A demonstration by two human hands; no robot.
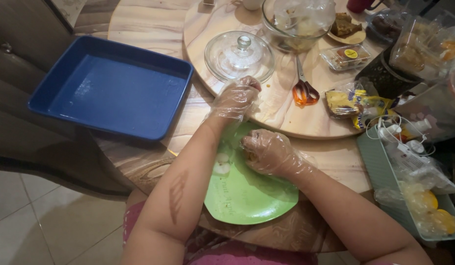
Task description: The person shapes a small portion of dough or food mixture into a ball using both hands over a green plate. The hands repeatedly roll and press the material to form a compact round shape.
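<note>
Both my hands wear clear plastic gloves. My right hand (266,153) is closed over a small yellowish piece of food above a green plate (247,198) at the table's near edge. My left hand (235,98) reaches over the plate's far rim toward the wooden turntable (281,110), fingers curled; I cannot tell whether it holds anything. A few pale round pieces (221,164) lie on the plate beside my left forearm.
A blue rectangular tray (112,88) sits on the left. On the turntable are a glass lid (239,56), a glass bowl with plastic (296,24), orange-handled scissors (304,88) and snack packets (357,103). A green basket of bagged items (379,167) stands at the right.
</note>
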